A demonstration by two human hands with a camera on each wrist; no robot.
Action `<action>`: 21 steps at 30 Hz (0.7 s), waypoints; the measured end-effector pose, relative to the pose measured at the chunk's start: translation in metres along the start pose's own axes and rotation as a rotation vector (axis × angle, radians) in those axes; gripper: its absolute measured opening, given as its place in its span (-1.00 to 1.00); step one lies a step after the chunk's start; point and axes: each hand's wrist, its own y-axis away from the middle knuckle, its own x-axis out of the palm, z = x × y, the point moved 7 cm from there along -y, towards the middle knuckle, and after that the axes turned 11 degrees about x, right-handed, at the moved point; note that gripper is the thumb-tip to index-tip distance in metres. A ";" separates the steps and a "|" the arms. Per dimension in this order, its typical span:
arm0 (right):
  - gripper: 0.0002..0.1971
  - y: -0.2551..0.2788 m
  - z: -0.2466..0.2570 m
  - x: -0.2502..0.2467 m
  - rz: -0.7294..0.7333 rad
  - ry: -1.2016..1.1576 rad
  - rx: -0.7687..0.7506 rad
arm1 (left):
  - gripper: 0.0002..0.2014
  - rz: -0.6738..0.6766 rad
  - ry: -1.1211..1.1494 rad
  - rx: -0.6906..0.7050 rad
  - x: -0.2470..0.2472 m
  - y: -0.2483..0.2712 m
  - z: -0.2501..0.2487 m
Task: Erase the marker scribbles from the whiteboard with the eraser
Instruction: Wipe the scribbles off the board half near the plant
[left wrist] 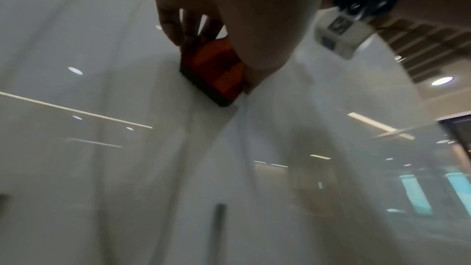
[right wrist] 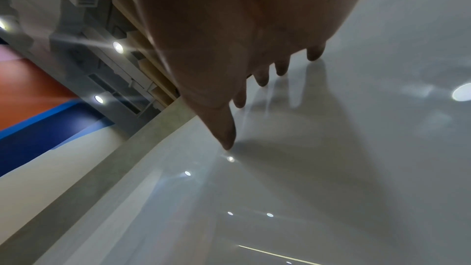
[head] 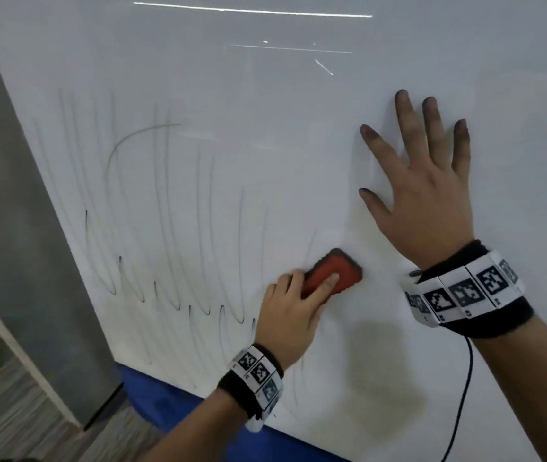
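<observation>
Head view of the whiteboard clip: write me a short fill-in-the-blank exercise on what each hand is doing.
1. The left hand holds the ____ eraser against the whiteboard.
2. The right hand lies on the board with its fingers ____.
3. Most of the scribbles lie to the ____ of the eraser in the head view.

Missing words: red; spread; left

Red eraser (head: pixel 332 273); white whiteboard (head: pixel 265 128)

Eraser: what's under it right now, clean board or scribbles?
The red eraser, gripped by the left hand, lies flat against the whiteboard. Faint scribbles run left of it; bare board lies to the right. The patch beneath the eraser is covered, so unknown.
</observation>
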 end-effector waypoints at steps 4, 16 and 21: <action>-0.24 0.001 -0.001 0.002 -0.006 -0.008 -0.002 | -0.47 -0.094 -0.059 -0.005 -0.036 -0.018 0.044; -0.29 0.005 0.023 0.001 -0.025 -0.063 0.177 | -0.29 -0.431 0.036 -0.706 -0.173 -0.060 0.227; -0.32 -0.012 0.075 0.001 -0.061 -0.134 0.112 | -0.34 -0.210 -0.032 -0.254 -0.125 -0.052 0.127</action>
